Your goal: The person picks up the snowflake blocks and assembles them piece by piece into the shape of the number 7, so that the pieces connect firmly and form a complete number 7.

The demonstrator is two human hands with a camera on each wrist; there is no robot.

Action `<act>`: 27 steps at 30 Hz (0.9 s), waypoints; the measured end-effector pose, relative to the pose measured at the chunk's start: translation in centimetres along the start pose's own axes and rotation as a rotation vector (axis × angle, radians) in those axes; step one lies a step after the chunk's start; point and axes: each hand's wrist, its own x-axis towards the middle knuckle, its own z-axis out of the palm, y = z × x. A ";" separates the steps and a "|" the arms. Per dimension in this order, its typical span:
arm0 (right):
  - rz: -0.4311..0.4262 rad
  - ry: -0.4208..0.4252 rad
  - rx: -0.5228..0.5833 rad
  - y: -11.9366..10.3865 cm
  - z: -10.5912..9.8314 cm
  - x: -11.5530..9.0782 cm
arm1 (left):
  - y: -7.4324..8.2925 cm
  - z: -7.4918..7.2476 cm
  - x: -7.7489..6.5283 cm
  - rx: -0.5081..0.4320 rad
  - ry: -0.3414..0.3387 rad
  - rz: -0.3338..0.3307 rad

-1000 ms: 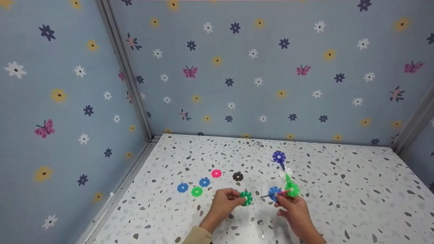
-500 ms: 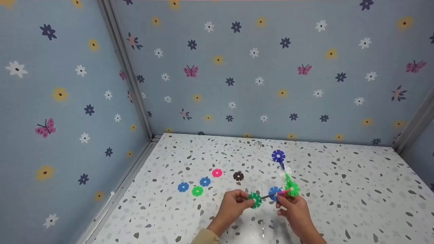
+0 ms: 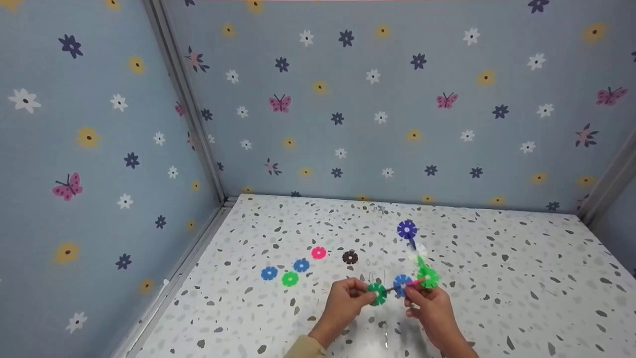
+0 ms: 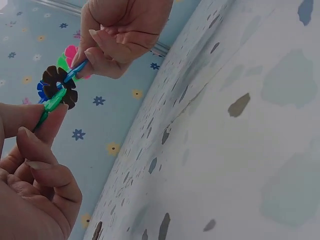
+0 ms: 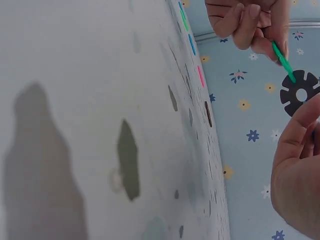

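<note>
My left hand (image 3: 344,301) pinches a dark green notched plastic disc (image 3: 379,295) between thumb and finger. My right hand (image 3: 437,309) pinches a blue notched disc (image 3: 401,286), part of a linked chain. A dark brown disc (image 5: 288,96), edge-on in the head view, is slotted to the blue one. The green disc's rim meets the dark disc's edge at a slot in the right wrist view. Beyond the blue disc the chain runs through a pink disc (image 3: 414,283), a light green disc (image 3: 429,276), a whitish disc (image 3: 420,251) and a purple-blue disc (image 3: 407,229).
Loose discs lie flat on the speckled white table (image 3: 521,278) left of the chain: a brown disc (image 3: 350,257), a pink one, a light green disc (image 3: 289,279) and two blue ones. Flower-patterned panels (image 3: 357,99) rise behind and at the sides.
My left hand has moved right with the green disc, closing the gap to the dark disc on the chain until the two meet. My right hand has stayed nearly still.
</note>
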 end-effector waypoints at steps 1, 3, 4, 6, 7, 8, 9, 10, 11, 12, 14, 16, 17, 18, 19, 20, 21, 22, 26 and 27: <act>0.002 0.000 0.003 0.0 0.1 0.0 | 0.0 0.1 -0.1 -0.009 0.002 -0.001; 0.000 -0.002 0.009 0.2 0.2 0.0 | 0.0 0.3 -0.1 -0.033 0.006 0.002; -0.002 -0.004 0.007 0.2 0.2 0.0 | 0.0 0.5 -0.2 -0.042 0.007 0.005; -0.006 -0.010 0.006 0.2 0.2 0.0 | 0.0 0.8 -0.2 -0.057 0.014 0.005; -0.009 -0.011 0.006 0.2 0.2 0.0 | 0.0 1.0 -0.2 -0.057 0.018 0.006; -0.009 -0.011 0.003 0.1 0.1 0.0 | 0.0 1.2 -0.1 -0.055 0.023 0.002; -0.009 -0.013 0.000 0.0 0.1 0.0 | 0.1 1.4 -0.1 -0.050 0.025 -0.002; -0.006 -0.011 -0.002 -0.1 0.0 0.0 | 0.1 1.5 0.0 -0.047 0.028 -0.010; 0.002 -0.010 -0.004 -0.2 0.0 0.0 | 0.2 1.6 0.0 -0.047 0.029 -0.018; 0.009 -0.013 -0.008 -0.2 -0.1 0.0 | 0.3 1.6 0.0 -0.046 0.030 -0.023; 0.018 -0.013 -0.014 -0.3 -0.3 0.1 | 0.5 1.6 0.0 -0.049 0.015 -0.012; 0.035 -0.012 -0.019 -0.4 -0.5 0.1 | 0.6 1.6 0.0 -0.055 -0.004 0.005; 0.041 -0.010 -0.015 -0.4 -0.6 0.2 | 0.7 1.6 0.1 -0.056 -0.014 0.019; 0.046 -0.009 -0.009 -0.4 -0.7 0.2 | 0.7 1.6 0.2 -0.055 -0.027 0.033; 0.052 -0.008 -0.004 -0.3 -0.8 0.2 | 0.7 1.6 0.3 -0.053 -0.041 0.045; 0.059 -0.011 -0.004 -0.3 -0.9 0.2 | 0.7 1.6 0.3 -0.051 -0.055 0.054; 0.066 -0.011 0.000 -0.2 -0.9 0.2 | 0.7 1.6 0.4 -0.047 -0.070 0.059; 0.071 -0.011 0.002 -0.1 -1.0 0.2 | 0.6 1.6 0.4 -0.044 -0.086 0.062; 0.085 -0.012 0.004 0.0 -1.2 0.2 | 0.7 1.0 0.6 0.006 -0.154 0.061; 0.087 -0.007 0.009 0.0 -1.3 0.2 | 0.7 0.7 0.7 0.026 -0.167 0.060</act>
